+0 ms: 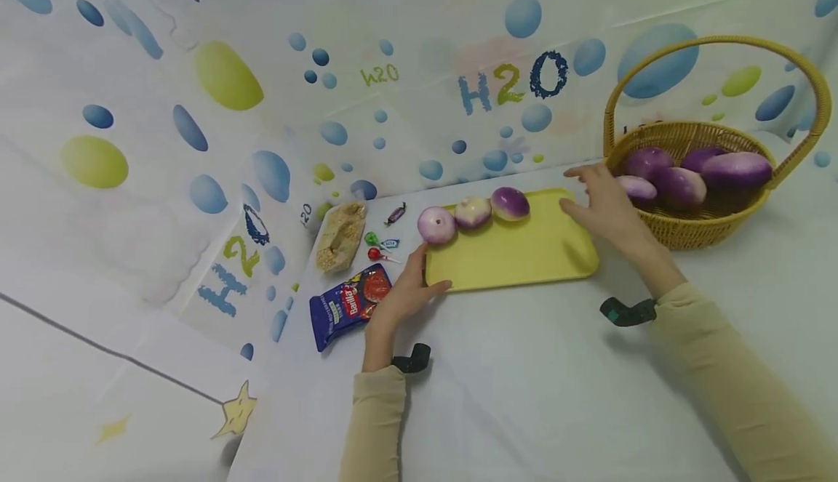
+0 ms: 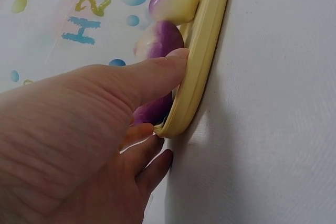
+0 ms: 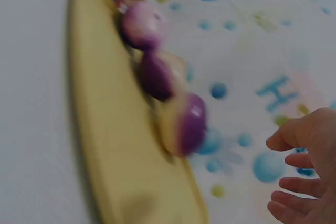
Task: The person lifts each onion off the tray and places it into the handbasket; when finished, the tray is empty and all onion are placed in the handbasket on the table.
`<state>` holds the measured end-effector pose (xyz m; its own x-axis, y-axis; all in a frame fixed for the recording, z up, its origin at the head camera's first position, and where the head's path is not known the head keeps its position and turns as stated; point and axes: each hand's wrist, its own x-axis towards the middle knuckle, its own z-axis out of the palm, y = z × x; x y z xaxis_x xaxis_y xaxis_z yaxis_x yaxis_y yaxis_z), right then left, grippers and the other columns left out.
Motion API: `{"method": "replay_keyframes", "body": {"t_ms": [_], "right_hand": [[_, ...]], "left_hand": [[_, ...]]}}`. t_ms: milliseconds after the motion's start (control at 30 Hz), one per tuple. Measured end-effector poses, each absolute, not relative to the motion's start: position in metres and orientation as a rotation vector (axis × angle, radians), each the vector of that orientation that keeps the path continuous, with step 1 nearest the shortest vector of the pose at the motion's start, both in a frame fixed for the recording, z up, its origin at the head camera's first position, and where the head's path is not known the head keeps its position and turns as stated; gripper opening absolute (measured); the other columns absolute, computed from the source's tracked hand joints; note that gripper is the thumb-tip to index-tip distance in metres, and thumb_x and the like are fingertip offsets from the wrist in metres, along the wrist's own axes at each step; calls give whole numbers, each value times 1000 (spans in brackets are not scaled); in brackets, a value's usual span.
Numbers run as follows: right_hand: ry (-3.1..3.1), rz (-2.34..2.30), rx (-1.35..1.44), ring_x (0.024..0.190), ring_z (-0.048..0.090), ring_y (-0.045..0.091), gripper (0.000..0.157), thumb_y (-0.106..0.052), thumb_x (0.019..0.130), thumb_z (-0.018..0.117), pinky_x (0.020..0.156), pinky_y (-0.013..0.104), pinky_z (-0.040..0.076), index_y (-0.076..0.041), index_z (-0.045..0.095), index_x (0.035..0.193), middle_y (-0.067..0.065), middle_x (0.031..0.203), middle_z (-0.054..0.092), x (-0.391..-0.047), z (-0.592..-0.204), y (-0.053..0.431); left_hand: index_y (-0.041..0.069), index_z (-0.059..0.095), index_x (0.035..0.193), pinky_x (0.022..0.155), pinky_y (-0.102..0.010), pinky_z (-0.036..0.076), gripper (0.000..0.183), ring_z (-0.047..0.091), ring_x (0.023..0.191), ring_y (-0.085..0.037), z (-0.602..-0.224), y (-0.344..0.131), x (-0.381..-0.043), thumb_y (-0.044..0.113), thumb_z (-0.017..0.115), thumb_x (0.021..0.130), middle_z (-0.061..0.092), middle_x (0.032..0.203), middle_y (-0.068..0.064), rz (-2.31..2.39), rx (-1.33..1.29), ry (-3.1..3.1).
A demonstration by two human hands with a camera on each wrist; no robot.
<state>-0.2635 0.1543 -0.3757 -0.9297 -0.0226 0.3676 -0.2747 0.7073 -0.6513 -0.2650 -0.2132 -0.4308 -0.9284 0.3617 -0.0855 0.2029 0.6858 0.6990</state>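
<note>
My left hand point(image 1: 409, 289) grips the left end of the yellow tray point(image 1: 517, 260). In the left wrist view its thumb point(image 2: 170, 69) lies on the tray's rim, with the fingers around the corner. Three shiny purple-and-white round vegetables, turnip-like, line the tray's back edge: a pale one point(image 1: 436, 225) at left, a whitish one point(image 1: 473, 213) in the middle and a purple one point(image 1: 511, 204) at right. My right hand point(image 1: 605, 206) is raised between the tray's right end and the wicker basket point(image 1: 687, 231), fingers spread and holding nothing.
Several purple-and-white vegetables point(image 1: 736, 169) lie in the basket, under its tall handle. Left of the tray are a blue Barilla packet point(image 1: 347, 304), a bag of beige pieces point(image 1: 340, 238), red point(image 1: 374, 254) and green point(image 1: 372, 239) lollipops and a purple-wrapped candy point(image 1: 396, 214). A printed curtain point(image 1: 419, 46) stands behind.
</note>
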Motion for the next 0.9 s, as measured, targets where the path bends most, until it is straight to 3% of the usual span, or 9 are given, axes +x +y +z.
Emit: {"method": "replay_keyframes", "body": {"t_ms": [300, 433, 633, 900], "right_hand": [[-2740, 1114, 291, 120, 40, 44, 74, -27, 85, 68, 102, 55, 33, 4, 31, 141, 30, 134, 33, -310, -404, 89], [-2753, 1140, 216, 116, 42, 45, 76, -23, 82, 70, 101, 54, 37, 5, 30, 140, 32, 132, 31, -327, -416, 76], [-2730, 1149, 158, 113, 44, 43, 68, -17, 82, 68, 100, 54, 38, 6, 35, 137, 30, 129, 35, -326, -423, 76], [-2673, 1192, 184, 111, 47, 38, 70, -25, 82, 71, 97, 51, 40, -1, 38, 138, 25, 125, 43, -309, -410, 84]], "left_hand": [[11, 6, 152, 114, -34, 17, 91, 14, 143, -19, -430, -218, -266, 36, 67, 88, 14, 156, -9, 1070, 474, 2672], [10, 6, 152, 115, -35, 17, 92, 14, 143, -21, -428, -216, -266, 36, 67, 88, 14, 156, -10, 1074, 500, 2666], [10, 6, 152, 114, -35, 18, 92, 16, 142, -22, -428, -212, -265, 37, 66, 88, 15, 156, -11, 1064, 524, 2663], [13, 6, 152, 114, -34, 18, 92, 17, 142, -21, -428, -222, -266, 39, 66, 87, 15, 156, -9, 1053, 486, 2684]]}}
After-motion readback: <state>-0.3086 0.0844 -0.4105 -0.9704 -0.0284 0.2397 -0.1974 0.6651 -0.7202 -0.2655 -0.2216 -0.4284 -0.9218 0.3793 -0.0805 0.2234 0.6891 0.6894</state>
